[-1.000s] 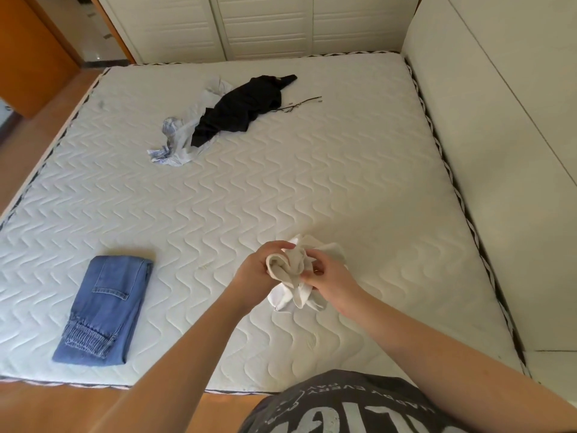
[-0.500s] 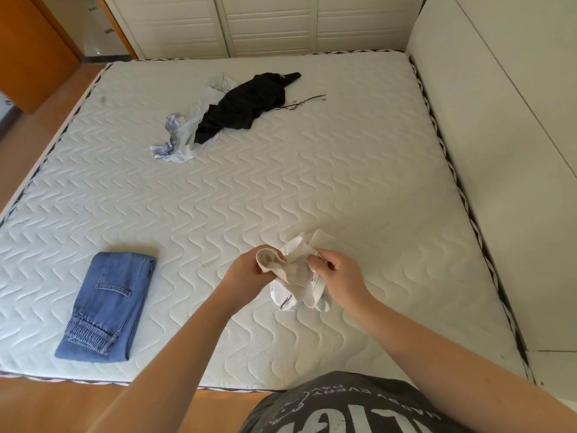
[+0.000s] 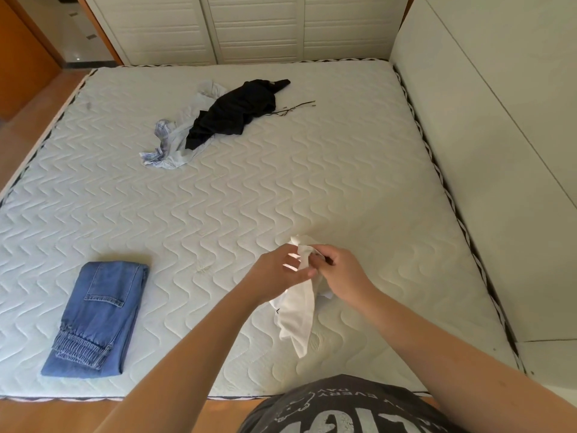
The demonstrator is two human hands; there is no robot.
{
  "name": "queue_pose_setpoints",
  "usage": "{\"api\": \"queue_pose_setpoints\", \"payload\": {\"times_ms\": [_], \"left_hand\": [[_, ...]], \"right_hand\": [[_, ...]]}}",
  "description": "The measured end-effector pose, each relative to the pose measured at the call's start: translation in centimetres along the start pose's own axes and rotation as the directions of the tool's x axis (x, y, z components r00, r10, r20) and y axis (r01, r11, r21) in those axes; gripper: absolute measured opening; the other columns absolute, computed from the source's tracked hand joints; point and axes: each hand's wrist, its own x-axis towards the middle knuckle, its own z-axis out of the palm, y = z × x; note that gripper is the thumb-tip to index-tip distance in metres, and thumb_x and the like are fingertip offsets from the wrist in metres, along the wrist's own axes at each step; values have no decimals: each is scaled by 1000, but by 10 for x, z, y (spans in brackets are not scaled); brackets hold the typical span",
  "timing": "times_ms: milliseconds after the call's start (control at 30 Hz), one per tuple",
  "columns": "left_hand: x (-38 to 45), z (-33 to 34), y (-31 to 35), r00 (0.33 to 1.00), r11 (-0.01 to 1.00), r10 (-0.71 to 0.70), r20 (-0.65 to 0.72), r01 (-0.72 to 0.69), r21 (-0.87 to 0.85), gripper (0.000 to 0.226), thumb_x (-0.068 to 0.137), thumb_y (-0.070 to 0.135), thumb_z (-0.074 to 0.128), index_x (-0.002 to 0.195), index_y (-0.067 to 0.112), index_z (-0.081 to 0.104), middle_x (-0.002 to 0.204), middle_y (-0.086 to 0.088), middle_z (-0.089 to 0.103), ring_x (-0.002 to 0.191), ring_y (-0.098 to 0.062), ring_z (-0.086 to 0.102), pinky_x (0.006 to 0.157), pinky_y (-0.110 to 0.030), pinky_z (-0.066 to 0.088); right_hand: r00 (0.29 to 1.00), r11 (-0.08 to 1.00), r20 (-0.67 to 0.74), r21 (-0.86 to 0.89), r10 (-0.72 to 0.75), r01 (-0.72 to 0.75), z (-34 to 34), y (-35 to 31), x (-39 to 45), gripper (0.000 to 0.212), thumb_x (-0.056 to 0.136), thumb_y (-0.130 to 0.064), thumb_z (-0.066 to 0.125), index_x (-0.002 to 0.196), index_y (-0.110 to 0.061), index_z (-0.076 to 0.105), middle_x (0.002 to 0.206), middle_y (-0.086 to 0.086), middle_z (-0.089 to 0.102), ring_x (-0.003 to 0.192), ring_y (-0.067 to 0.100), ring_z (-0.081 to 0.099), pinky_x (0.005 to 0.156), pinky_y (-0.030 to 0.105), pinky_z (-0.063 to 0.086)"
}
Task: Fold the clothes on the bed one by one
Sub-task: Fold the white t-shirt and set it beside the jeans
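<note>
A bare quilted bed point(image 3: 312, 189) fills the view. Folded blue jeans point(image 3: 96, 317) lie near left; a black garment point(image 3: 234, 115) atop a pale striped shirt point(image 3: 175, 142) sits far left, unfolded. Near centre, the left hand point(image 3: 278, 273) and right hand point(image 3: 340, 273) both pinch the top of a small white garment point(image 3: 298, 317), which hangs toward the mattress. It seems mid-fold; next it likely needs spreading flat.
</note>
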Motion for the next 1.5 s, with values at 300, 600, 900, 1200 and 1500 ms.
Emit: {"api": "queue_pose_setpoints", "payload": {"times_ms": [300, 600, 900, 1200, 1500], "left_hand": [[4, -16, -14, 984, 972, 161, -71, -146, 182, 20, 97, 37, 57, 114, 34, 66, 86, 7, 74, 68, -14, 68, 71, -31, 56], [9, -53, -57, 985, 980, 77, -154, -46, 195, 10, 91, 34, 67, 83, 29, 65, 77, 4, 72, 60, -12, 68, 62, -30, 56], [24, -76, -103, 963, 897, -12, -268, 129, 422, 16, 93, 32, 62, 90, 20, 53, 80, -2, 61, 71, -20, 58, 55, -30, 43], [19, -67, -148, 946, 732, -144, -291, 300, 611, 20, 96, 25, 55, 112, 25, 68, 107, -3, 70, 96, -23, 63, 74, -28, 43], [-13, -16, -155, 868, 778, -312, -385, 466, 422, 19, 93, 26, 50, 84, 19, 65, 75, -2, 65, 69, -21, 61, 59, -32, 50]], "right_hand": [[987, 992, 104, -43, 122, -118, -14, -8, -14, 35, 96, -21, 58, 128, -36, 61, 107, -10, 71, 101, 8, 66, 88, 32, 54], [940, 684, -259, -646, 221, -339, -44, 27, -21, 34, 84, -12, 65, 60, -17, 41, 66, 1, 49, 75, 26, 51, 61, 29, 23], [838, 388, -492, -743, 237, -546, -98, 85, -53, 16, 99, -10, 45, 114, -4, 47, 102, 15, 66, 94, 33, 66, 73, 34, 46], [839, 585, -440, -605, 320, -540, -160, 124, -76, 18, 94, -7, 48, 90, -6, 66, 81, 14, 70, 77, 32, 69, 71, 37, 53], [931, 780, -196, -508, 309, -366, -152, 157, -79, 26, 89, -1, 55, 99, -14, 75, 86, 2, 72, 81, 19, 63, 71, 28, 43]]}}
